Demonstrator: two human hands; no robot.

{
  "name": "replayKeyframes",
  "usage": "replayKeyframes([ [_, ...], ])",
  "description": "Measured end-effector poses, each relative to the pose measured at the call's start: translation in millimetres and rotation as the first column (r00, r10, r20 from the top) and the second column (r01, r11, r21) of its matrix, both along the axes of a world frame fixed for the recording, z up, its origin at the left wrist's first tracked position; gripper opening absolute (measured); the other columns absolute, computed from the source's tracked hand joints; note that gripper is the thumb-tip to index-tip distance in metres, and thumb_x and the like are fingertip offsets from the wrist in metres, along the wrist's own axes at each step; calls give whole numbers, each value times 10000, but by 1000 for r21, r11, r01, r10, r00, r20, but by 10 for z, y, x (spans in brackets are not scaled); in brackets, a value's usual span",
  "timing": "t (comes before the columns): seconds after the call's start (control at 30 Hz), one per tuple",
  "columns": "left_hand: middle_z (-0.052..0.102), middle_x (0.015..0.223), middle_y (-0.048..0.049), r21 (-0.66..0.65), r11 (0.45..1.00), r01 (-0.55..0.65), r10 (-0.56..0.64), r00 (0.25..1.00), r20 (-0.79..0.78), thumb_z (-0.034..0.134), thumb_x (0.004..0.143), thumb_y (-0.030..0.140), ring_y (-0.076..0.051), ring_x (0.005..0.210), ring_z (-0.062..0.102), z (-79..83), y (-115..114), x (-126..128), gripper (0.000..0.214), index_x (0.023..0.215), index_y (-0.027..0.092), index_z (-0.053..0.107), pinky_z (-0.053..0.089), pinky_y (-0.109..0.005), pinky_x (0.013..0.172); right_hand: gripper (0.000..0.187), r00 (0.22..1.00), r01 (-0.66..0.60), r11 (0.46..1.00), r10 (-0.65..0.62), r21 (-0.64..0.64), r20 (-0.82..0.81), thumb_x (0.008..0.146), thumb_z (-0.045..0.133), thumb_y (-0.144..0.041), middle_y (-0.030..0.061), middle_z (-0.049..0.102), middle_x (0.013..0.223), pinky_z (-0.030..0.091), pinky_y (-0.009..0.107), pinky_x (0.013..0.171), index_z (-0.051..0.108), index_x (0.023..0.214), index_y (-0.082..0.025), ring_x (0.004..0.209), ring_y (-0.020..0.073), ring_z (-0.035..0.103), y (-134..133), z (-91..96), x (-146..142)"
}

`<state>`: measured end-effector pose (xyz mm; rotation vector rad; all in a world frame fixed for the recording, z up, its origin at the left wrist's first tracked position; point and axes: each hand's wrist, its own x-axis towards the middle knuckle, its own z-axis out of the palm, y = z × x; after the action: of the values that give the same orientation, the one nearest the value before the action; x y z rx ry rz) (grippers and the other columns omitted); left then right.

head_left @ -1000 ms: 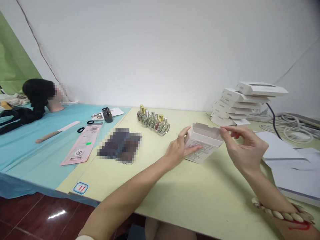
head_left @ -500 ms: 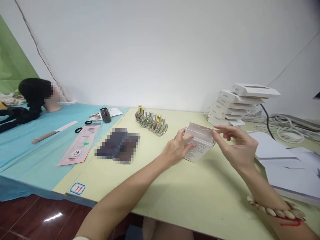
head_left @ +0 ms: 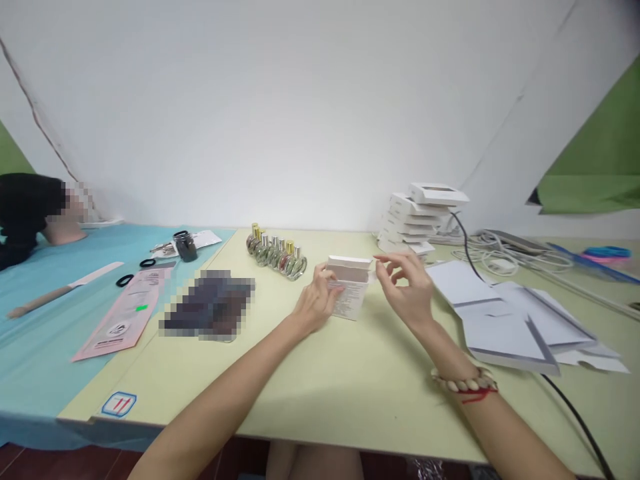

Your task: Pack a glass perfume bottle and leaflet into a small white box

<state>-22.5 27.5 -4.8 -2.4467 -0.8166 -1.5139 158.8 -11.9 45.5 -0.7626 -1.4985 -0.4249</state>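
A small white cardboard box (head_left: pixel 350 287) with printed text on its side stands on the pale yellow table (head_left: pixel 320 380). My left hand (head_left: pixel 316 301) is wrapped round its left side. My right hand (head_left: pixel 406 291) is at the box's upper right corner, thumb and forefinger pinched on the top flap, the other fingers spread. A shell bracelet and a red string ring my right wrist. A row of several small glass perfume bottles (head_left: pixel 275 252) with gold and silver caps stands just behind and left of the box.
A stack of flat white boxes (head_left: pixel 420 217) sits at the back right, with white cables (head_left: pixel 495 250) beside it. Unfolded white card sheets (head_left: pixel 515 320) lie to the right. A blurred dark patch, a pink packet (head_left: pixel 123 320), a knife (head_left: pixel 60 290) and a small dark jar (head_left: pixel 186 245) lie left.
The camera has swung right and pulled back, so everything has shifted left and looks smaller. Both hands stay on the box, which now stands more upright with its top flap folded over.
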Motion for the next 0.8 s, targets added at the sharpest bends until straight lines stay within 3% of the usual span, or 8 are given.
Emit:
replayKeyframes([
  [0.17, 293, 1212, -90, -3, 997, -74, 74, 994, 79, 255, 959, 350, -69, 852, 465, 13, 30, -60, 266, 1084, 127, 330, 357, -167, 674, 134, 992, -19, 998, 10, 67, 128, 737, 575, -204, 44, 512, 811, 402, 180, 499, 619, 857, -165, 570, 56, 434, -14, -57, -23],
  [0.33, 289, 1213, -57, -2, 995, -104, 104, 994, 21, 250, 963, 352, -78, 908, 457, 40, 3, -63, 288, 1136, 185, 408, 358, -160, 681, 193, 949, 43, 997, -22, -59, 315, 793, 529, -233, 5, 495, 686, 363, 179, 552, 625, 960, -217, 603, 56, 465, 1, -156, -84],
  [0.5, 315, 1159, -46, -91, 991, -100, 101, 995, 5, 235, 959, 361, -72, 868, 457, 53, -26, -19, 323, 958, 144, 475, 358, -166, 671, 174, 962, 51, 968, 19, -246, 272, 826, 480, -302, -3, 481, 735, 355, 186, 549, 607, 929, -242, 552, 46, 436, 25, -196, -125],
  [0.67, 346, 1089, -70, -157, 983, -98, 99, 995, -4, 210, 957, 391, -75, 765, 432, 112, -17, -35, 365, 923, 113, 443, 347, -185, 648, 197, 967, 7, 943, 78, -332, 244, 833, 454, -295, -3, 462, 808, 362, 190, 550, 545, 1005, -262, 561, 53, 403, 48, -233, -149],
  [0.8, 373, 1039, -83, -192, 981, -29, 43, 997, 70, 233, 950, 412, -101, 845, 424, 132, 6, -70, 374, 942, 101, 440, 350, -209, 779, 432, 972, -124, 907, 192, -404, 133, 801, 506, -327, -6, 454, 862, 380, 188, 521, 366, 1208, -285, 552, 57, 393, 79, -316, -186],
])
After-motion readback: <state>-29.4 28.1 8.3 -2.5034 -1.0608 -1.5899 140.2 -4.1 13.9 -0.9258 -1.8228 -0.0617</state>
